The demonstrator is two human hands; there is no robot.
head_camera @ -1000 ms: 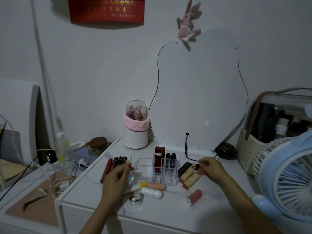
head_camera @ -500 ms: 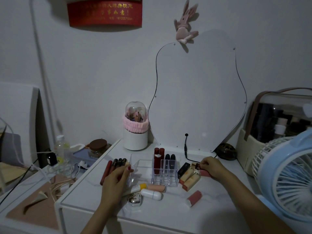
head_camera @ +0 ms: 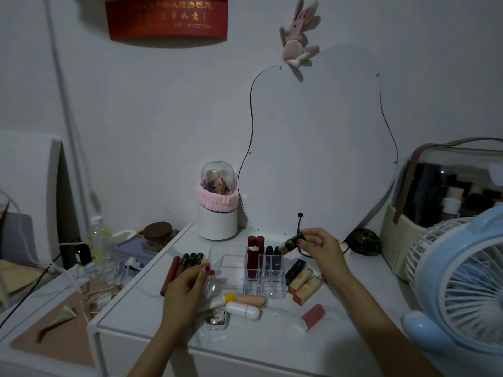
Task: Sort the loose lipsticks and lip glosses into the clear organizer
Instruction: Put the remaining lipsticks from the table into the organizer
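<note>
While the right hand (head_camera: pixel 318 244) pinches a small, stiff, probably slick lipstick (head_camera: pixel 292 242) by its dark end, right of frame centre above the clear organizer (head_camera: pixel 265 276), the left hand (head_camera: pixel 187 284) rests loosely curled, holding nothing, beside lip glosses (head_camera: pixel 187 263) on the surface (head_camera: pixel 272 338).

My right hand's fingers (head_camera: pixel 307 238) hold a lipstick (head_camera: pixel 292 242) above the organizer (head_camera: pixel 265 276), behind three loose lipsticks (head_camera: pixel 303 280). My left fingers (head_camera: pixel 202 270) rest on the lip glosses (head_camera: pixel 187 263), left of the organizer.
</note>
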